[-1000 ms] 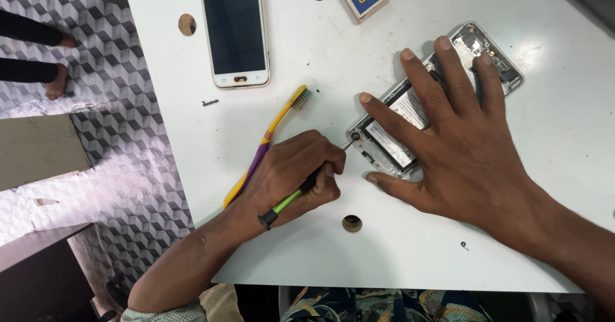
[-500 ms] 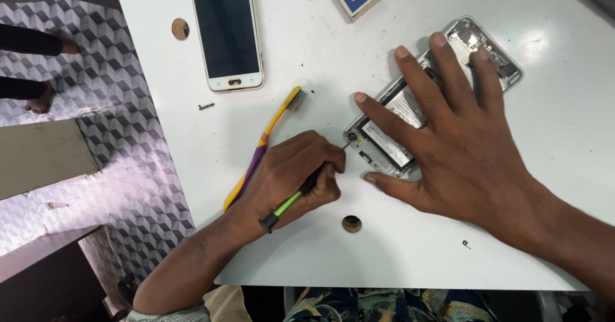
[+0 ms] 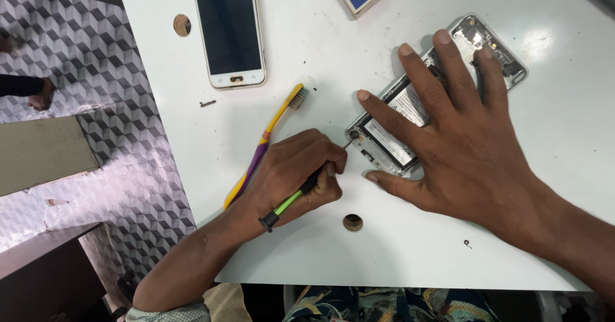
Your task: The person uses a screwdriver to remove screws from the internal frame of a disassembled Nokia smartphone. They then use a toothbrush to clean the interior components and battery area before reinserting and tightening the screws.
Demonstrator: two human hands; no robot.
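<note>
Gripping green-and-black screwdriver (image 3: pixel 291 200), left hand (image 3: pixel 291 174) closes around handle; tool's long axis runs near-left to far-right, tip pointing at near-left corner of opened phone (image 3: pixel 410 114). Right hand (image 3: pixel 458 146) lies flat, fingers spread, pressing phone onto white worktop (image 3: pixel 320 59); holds nothing. Phone's long axis slants near-left to far-right, middle-right of worktop. Yellow-purple toothbrush (image 3: pixel 266 146) lies just left of left hand.

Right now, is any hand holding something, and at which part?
The left hand grips a green-handled screwdriver by its handle. The right hand lies flat on the opened phone.
</note>
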